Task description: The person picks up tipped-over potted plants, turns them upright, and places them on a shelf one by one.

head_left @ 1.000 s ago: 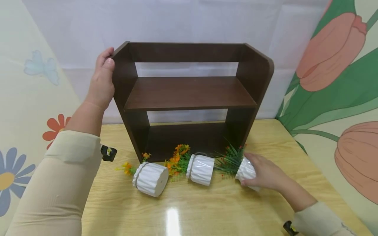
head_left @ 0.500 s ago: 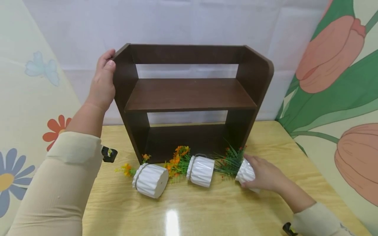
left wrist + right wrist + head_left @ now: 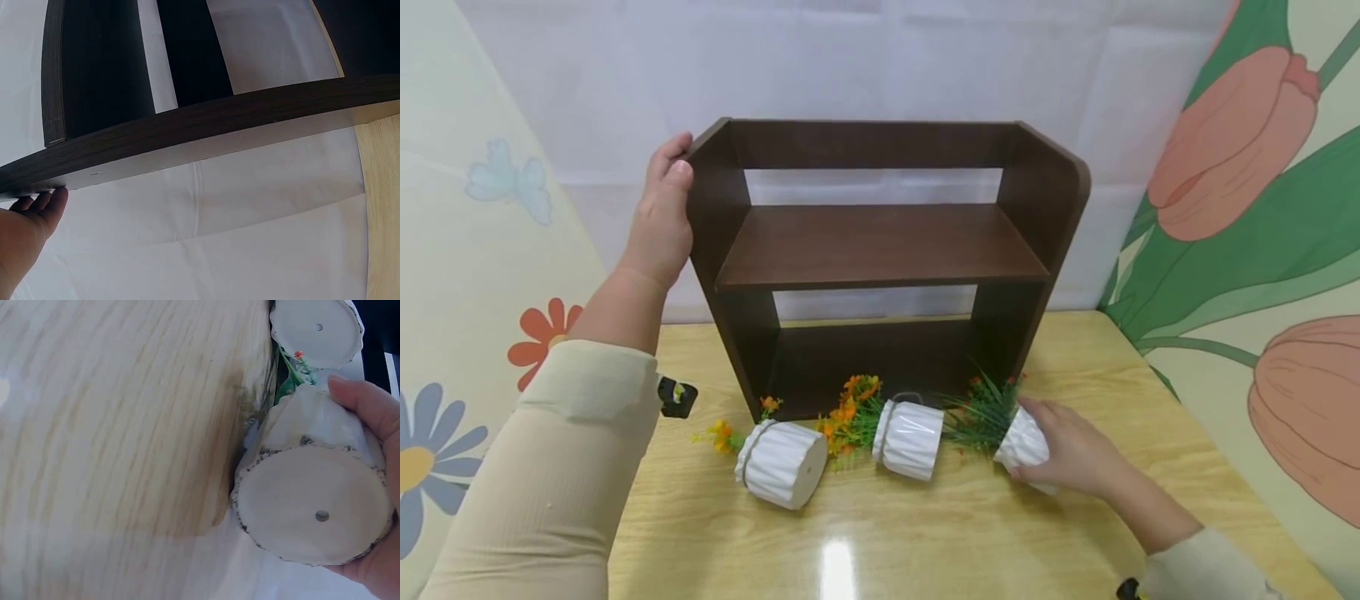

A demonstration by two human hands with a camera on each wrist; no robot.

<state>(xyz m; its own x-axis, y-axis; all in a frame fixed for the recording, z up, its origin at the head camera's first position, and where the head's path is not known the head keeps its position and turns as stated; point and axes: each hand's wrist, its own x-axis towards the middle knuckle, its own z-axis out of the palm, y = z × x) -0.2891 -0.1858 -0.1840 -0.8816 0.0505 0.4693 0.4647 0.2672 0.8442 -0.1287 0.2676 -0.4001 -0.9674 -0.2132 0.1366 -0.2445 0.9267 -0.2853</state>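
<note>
A dark brown two-tier shelf (image 3: 887, 242) stands upright on the table. My left hand (image 3: 658, 221) rests against the outer face of its left side panel, near the top. In the left wrist view the fingertips (image 3: 57, 199) touch that panel. My right hand (image 3: 1075, 446) holds a white ribbed flowerpot (image 3: 1024, 442) lying tipped over, thumb on one side and fingers on the other. Its grassy green plant with small red flowers (image 3: 988, 412) points toward the shelf. The right wrist view shows the pot's round base (image 3: 300, 500) with a drain hole.
Two more white pots lie on their sides before the shelf: the middle pot (image 3: 910, 437) with orange flowers (image 3: 847, 408), the left pot (image 3: 782, 464) with yellow-orange flowers (image 3: 722, 435). All lie on a light wood table (image 3: 925, 542). A white cloth (image 3: 880, 58) hangs behind.
The whole head view has shifted slightly, so the shelf and pots appear a little lower. Both hands keep their places on the shelf and the right flowerpot.
</note>
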